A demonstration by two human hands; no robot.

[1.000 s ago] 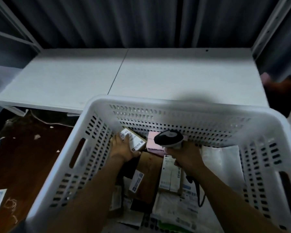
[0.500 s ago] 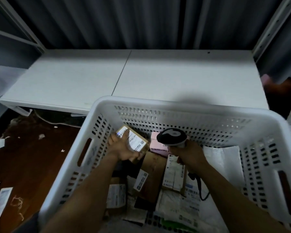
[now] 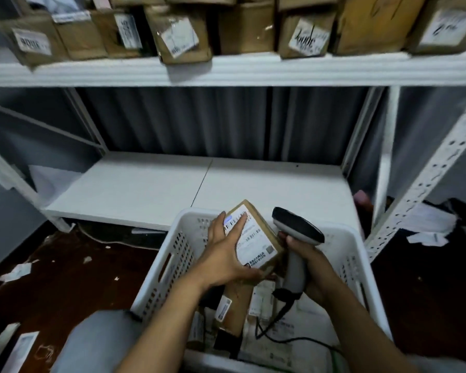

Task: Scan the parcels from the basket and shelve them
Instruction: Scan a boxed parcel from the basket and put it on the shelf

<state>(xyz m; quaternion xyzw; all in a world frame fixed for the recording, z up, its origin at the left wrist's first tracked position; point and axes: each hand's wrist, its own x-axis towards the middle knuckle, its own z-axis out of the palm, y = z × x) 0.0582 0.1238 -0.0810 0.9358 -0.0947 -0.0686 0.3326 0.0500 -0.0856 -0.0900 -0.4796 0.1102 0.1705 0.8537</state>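
Head view: fingers of your left hand [image 3: 222, 255] grasp the parcel [image 3: 256, 238], label up, long axis pointing away from you; fingers of your right hand [image 3: 307, 258] grasp the scanner [image 3: 299, 227].

- The left hand [image 3: 226, 254] holds a brown box [image 3: 261, 235] above the basket [image 3: 178, 254], its fingers lying across the white label and its thumb under the near end.
- The right hand [image 3: 310, 265] grips the grey handle of a scanner [image 3: 297, 227], whose dark head is just right of the box.
- A blue-white glow shows on the label's far corner, beside the fingertips.
- A black cable [image 3: 280, 337] runs from the scanner's handle down into the basket.
- The white basket holds more parcels [image 3: 234, 308] and paper-wrapped packets.
- The lower shelf [image 3: 151, 189] lies behind the basket.
- The upper shelf [image 3: 226, 70] carries a row of labelled cartons [image 3: 183, 36].
- Paper scraps [image 3: 16, 271] lie on the dark floor [image 3: 65, 286] at left.
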